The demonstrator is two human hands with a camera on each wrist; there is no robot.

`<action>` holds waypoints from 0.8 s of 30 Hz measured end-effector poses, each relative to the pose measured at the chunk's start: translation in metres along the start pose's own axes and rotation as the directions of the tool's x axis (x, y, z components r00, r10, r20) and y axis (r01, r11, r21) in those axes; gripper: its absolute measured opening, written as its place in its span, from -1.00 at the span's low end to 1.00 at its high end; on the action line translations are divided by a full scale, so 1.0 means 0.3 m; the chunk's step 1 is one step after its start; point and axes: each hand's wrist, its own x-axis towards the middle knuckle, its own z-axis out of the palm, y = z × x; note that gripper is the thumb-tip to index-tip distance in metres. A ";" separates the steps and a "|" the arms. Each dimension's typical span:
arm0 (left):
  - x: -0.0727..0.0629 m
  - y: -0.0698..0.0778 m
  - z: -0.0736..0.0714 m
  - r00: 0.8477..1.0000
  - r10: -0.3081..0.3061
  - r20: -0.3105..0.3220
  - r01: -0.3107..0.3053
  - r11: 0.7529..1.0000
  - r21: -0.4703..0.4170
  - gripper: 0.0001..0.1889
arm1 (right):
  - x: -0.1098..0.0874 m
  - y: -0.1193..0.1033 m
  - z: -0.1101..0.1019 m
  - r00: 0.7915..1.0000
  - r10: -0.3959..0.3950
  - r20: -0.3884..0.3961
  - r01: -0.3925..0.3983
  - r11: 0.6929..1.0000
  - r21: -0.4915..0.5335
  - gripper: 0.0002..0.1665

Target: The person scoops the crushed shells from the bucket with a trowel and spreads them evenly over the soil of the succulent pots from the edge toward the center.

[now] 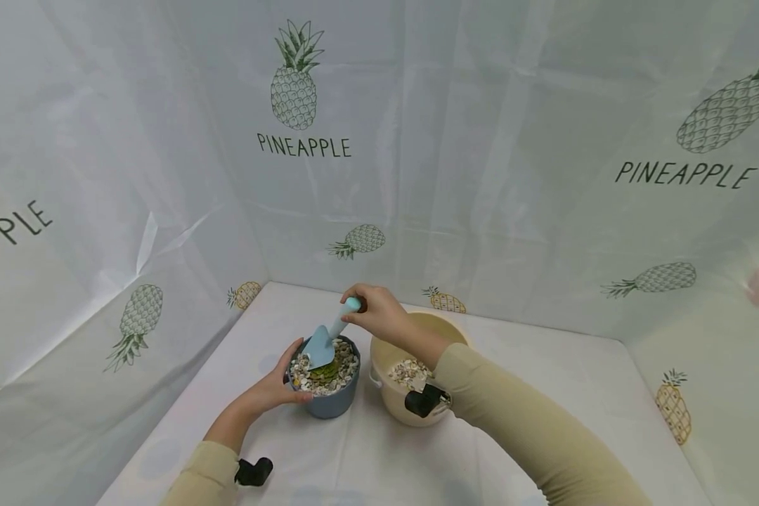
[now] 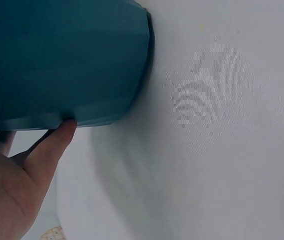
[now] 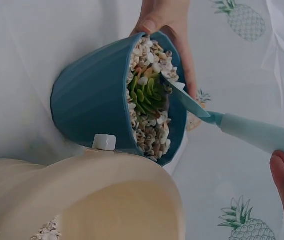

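A blue flower pot (image 1: 332,405) stands on the table, filled with pale pebbles (image 3: 154,142) round a green succulent (image 3: 147,95). My left hand (image 1: 268,390) holds the pot from its left side, thumb at the front and fingers toward the back rim. In the left wrist view, fingertips touch the wall of the pot (image 2: 56,65). My right hand (image 1: 382,309) grips the handle of a light blue trowel (image 1: 320,346) above the pot. The blade slants down, its tip at the pebbles beside the succulent in the right wrist view. Part of the left hand is hidden behind the pot.
Just right of the pot stands a cream bucket (image 1: 388,397) with more pebbles (image 1: 407,372) inside; my right forearm passes over it. White pineapple-print sheeting (image 1: 468,176) hangs behind and beside the white-covered table (image 1: 531,379).
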 end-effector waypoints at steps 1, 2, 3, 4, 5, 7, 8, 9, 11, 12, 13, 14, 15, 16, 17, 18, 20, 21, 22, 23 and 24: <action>-0.002 0.002 0.002 1.000 -0.004 -0.003 0.004 1.000 0.001 0.26 | -0.002 -0.001 -0.002 1.000 -0.002 0.002 0.002 1.000 0.001 -0.72; -0.005 0.005 0.005 1.000 -0.011 -0.008 0.011 1.000 -0.003 0.26 | -0.004 -0.003 -0.005 1.000 -0.004 0.004 0.004 1.000 0.006 -0.72; -0.008 0.008 0.009 1.000 -0.018 -0.015 0.018 1.000 -0.006 0.26 | -0.006 -0.003 -0.007 1.000 -0.005 0.004 0.005 1.000 0.006 -0.72; -0.011 0.012 0.013 0.999 -0.024 -0.021 0.024 1.000 -0.006 0.26 | -0.007 -0.004 -0.008 1.000 -0.005 0.006 0.005 1.000 0.007 -0.72; -0.014 0.015 0.017 0.999 -0.029 -0.024 0.029 1.000 -0.007 0.25 | -0.009 -0.004 -0.010 1.000 -0.004 0.007 0.004 1.000 0.007 -0.73; -0.020 0.021 0.025 0.999 -0.037 -0.033 0.036 0.999 -0.004 0.25 | -0.012 -0.005 -0.013 1.000 0.000 0.007 -0.001 1.000 0.007 -0.73; -0.022 0.024 0.029 0.998 -0.039 -0.039 0.039 0.999 -0.008 0.25 | -0.014 -0.005 -0.015 1.000 0.002 0.006 -0.002 1.000 0.008 -0.73; -0.023 0.025 0.032 0.998 -0.037 -0.045 0.037 0.999 -0.003 0.25 | -0.015 -0.005 -0.015 1.000 0.002 0.005 -0.002 1.000 0.006 -0.73; -0.026 0.024 0.038 0.998 -0.034 -0.054 0.034 0.999 -0.006 0.26 | -0.018 -0.007 -0.017 1.000 0.000 0.003 0.000 1.000 0.007 -0.73; -0.027 0.024 0.041 0.998 -0.032 -0.061 0.032 0.999 -0.008 0.26 | -0.019 -0.008 -0.018 1.000 -0.003 0.001 0.003 1.000 0.008 -0.72; -0.028 0.025 0.044 0.997 -0.030 -0.067 0.029 1.000 -0.011 0.26 | -0.020 -0.010 -0.020 1.000 -0.007 -0.001 0.007 1.000 0.009 -0.72; -0.029 0.024 0.047 0.997 -0.030 -0.072 0.029 1.000 -0.013 0.26 | -0.022 -0.012 -0.021 1.000 -0.011 -0.002 0.011 1.000 0.008 -0.72; -0.029 0.024 0.050 0.997 -0.030 -0.077 0.029 0.999 -0.013 0.26 | -0.023 -0.012 -0.023 1.000 -0.014 -0.002 0.014 1.000 0.009 -0.72; -0.031 0.024 0.053 0.996 -0.031 -0.081 0.030 0.999 -0.017 0.26 | -0.025 -0.014 -0.024 1.000 -0.015 -0.002 0.015 1.000 0.008 -0.72; -0.033 0.025 0.057 0.996 -0.029 -0.085 0.028 0.999 -0.017 0.26 | -0.027 -0.014 -0.025 1.000 -0.015 0.000 0.015 1.000 0.006 -0.73; -0.034 0.026 0.060 0.996 -0.028 -0.088 0.027 1.000 -0.017 0.26 | -0.029 -0.015 -0.026 1.000 -0.014 0.002 0.014 1.000 0.005 -0.73; -0.037 0.025 0.065 0.996 -0.022 -0.091 0.020 1.000 -0.019 0.25 | -0.034 -0.015 -0.028 1.000 -0.008 0.007 0.008 1.000 0.003 -0.73; -0.038 0.024 0.068 0.996 -0.016 -0.092 0.015 1.000 -0.019 0.25 | -0.036 -0.015 -0.028 1.000 -0.006 0.010 0.006 1.000 0.002 -0.73; -0.039 0.024 0.069 0.996 -0.011 -0.093 0.010 1.000 -0.018 0.26 | -0.039 -0.016 -0.029 1.000 -0.004 0.013 0.004 1.000 0.000 -0.73; -0.040 0.023 0.070 0.996 -0.007 -0.094 0.005 1.000 -0.019 0.25 | -0.040 -0.015 -0.030 1.000 -0.005 0.016 0.005 1.000 0.000 -0.73; -0.040 0.022 0.071 0.995 -0.004 -0.097 0.002 1.000 -0.021 0.26 | -0.043 -0.016 -0.031 1.000 -0.006 0.019 0.006 1.000 -0.001 -0.73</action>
